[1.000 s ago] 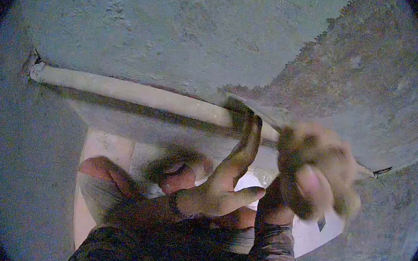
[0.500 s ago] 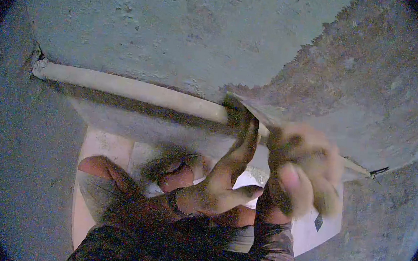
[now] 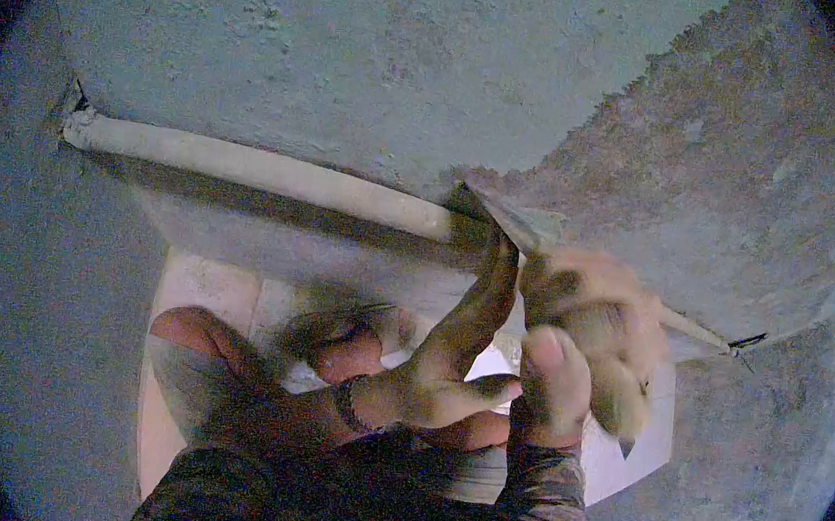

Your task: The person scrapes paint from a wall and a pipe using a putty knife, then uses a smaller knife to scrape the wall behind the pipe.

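Observation:
My right hand [image 3: 585,352], blurred by motion, is closed around the handle of a trowel. The trowel's flat blade [image 3: 520,222] presses against the plastered surface just above a pale pipe [image 3: 245,169]. My left hand [image 3: 442,373] is stretched out with fingers apart. Its long fingers reach up to the pipe beside the blade and hold nothing. A rough, darker patch of fresh plaster [image 3: 739,161] spreads to the right of the blade. Both dark sleeves show at the bottom.
A smoother grey-green plastered surface [image 3: 358,44] fills the upper left. Beneath the pipe, through a bright opening [image 3: 203,290], another person [image 3: 330,337] is seen from above with an arm bent. A thin wire end [image 3: 746,342] sticks out at the right.
My right hand and the trowel have slid left and slightly up along the pipe, closer to my left fingers. The left hand has stayed in place.

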`<state>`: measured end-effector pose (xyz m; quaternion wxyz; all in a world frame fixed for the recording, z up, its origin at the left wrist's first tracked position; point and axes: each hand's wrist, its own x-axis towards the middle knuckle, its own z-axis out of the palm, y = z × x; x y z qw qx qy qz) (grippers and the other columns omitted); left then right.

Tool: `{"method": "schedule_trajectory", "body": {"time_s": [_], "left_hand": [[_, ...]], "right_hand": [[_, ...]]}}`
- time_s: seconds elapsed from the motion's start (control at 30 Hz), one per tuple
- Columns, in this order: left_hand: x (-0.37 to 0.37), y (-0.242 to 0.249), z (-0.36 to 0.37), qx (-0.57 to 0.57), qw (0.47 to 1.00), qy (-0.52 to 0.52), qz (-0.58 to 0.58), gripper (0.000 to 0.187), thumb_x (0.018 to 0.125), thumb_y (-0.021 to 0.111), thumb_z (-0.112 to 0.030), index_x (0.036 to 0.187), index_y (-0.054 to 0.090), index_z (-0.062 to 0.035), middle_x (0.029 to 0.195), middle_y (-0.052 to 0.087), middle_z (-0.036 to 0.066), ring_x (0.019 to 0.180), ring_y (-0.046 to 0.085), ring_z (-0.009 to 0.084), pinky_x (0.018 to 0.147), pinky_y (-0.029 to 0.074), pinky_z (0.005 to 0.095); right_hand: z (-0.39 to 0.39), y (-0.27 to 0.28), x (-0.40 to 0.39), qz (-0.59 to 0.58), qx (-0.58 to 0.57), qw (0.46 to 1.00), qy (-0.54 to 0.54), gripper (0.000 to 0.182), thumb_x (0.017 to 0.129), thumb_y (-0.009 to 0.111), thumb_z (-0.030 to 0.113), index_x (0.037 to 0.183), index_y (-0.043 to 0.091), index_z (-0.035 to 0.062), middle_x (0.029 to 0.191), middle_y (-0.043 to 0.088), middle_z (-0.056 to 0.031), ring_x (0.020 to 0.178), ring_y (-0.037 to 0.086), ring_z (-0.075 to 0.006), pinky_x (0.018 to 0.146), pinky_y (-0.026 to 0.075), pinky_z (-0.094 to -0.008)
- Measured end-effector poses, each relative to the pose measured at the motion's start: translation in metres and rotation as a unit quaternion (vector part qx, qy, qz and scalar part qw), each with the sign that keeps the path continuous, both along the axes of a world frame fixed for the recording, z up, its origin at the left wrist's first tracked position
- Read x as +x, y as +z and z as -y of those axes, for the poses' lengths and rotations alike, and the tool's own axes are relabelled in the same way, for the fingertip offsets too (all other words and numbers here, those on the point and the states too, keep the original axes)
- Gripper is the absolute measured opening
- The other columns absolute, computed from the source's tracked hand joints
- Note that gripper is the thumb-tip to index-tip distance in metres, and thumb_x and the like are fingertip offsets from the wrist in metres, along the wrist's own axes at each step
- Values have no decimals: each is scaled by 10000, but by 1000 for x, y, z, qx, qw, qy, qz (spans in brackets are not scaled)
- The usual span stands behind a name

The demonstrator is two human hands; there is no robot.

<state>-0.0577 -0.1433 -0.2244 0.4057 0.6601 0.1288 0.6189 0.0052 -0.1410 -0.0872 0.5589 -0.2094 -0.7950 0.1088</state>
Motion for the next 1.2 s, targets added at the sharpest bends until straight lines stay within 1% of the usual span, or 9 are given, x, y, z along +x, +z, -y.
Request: {"method": "schedule_trajectory", "body": {"time_s": [0.23, 0.3, 0.33, 0.43, 0.57, 0.63, 0.8, 1.1, 1.2], "left_hand": [[2, 5, 7, -59, 988, -89, 112, 977, 758, 673, -181, 1449, 10, 11, 1519, -78, 194, 1405, -85, 296, 1127, 2, 382], [-9, 18, 7, -86, 984, -129, 83, 973, 765, 652, -159, 1443, -24, 16, 1519, -89, 190, 1404, -93, 281, 1126, -2, 378], [-15, 25, 7, -100, 981, -149, 68, 971, 769, 641, -148, 1440, -41, 18, 1518, -95, 187, 1403, -96, 274, 1126, -4, 376], [-26, 39, 10, -147, 966, -212, 19, 966, 781, 609, -115, 1431, -92, 26, 1518, -112, 180, 1401, -108, 252, 1124, -11, 371], [-11, 46, 12, -122, 980, -138, 77, 984, 773, 607, -96, 1430, -118, 8, 1518, -140, 154, 1401, -111, 243, 1120, -33, 360], [-10, 43, 11, -80, 987, -130, 56, 986, 773, 603, -92, 1432, -125, -2, 1516, -151, 153, 1402, -110, 238, 1120, -34, 358], [-5, 38, 9, -111, 974, -164, 109, 998, 765, 617, -108, 1435, -116, -3, 1516, -143, 160, 1406, -95, 244, 1122, -30, 359], [-9, 38, 12, -133, 968, -198, 73, 970, 783, 606, -142, 1424, -98, 38, 1509, -149, 185, 1397, -129, 263, 1121, -39, 372], [-5, 38, 8, -133, 971, -194, 33, 972, 781, 609, -160, 1426, -91, 40, 1507, -152, 190, 1394, -140, 267, 1120, -45, 376]], "right_hand": [[-25, -17, 11, -11, 2, 988, 151, 324, 672, 757, 256, 724, 516, 46, 711, 571, -104, 665, 562, -249, 663, 489, -383], [-19, -8, 5, -75, 4, 980, 185, 178, 639, 637, 238, 596, 561, 83, 603, 583, -42, 536, 584, -218, 502, 454, -315], [-10, 3, 12, 49, -4, 999, 12, 217, 645, 625, 265, 582, 560, 68, 611, 601, -55, 528, 580, -200, 478, 447, -314], [-22, -20, 29, 6, -107, 991, -79, 256, 659, 700, 139, 631, 460, 55, 611, 509, -70, 571, 494, -199, 534, 441, -334], [-22, 12, 49, -10, -100, 956, 275, 262, 616, 690, 51, 591, 429, 54, 639, 516, -76, 567, 488, -185, 531, 444, -342], [-19, -11, 19, -28, 111, 993, -19, 322, 648, 659, 55, 534, 358, 54, 700, 520, -83, 528, 467, -174, 455, 418, -328], [-15, 19, 35, 30, -70, 979, 188, 327, 665, 643, -12, 551, 339, 31, 626, 415, -45, 506, 432, -169, 436, 389, -323], [-18, 2, 36, -71, 9, 991, 116, 222, 649, 550, -17, 564, 360, 63, 594, 398, -35, 414, 331, -132, 354, 264, -298], [-16, -5, 45, -72, -21, 993, 96, 196, 670, 732, 113, 645, 543, 66, 700, 603, -110, 648, 584, -269, 628, 492, -369]]}}
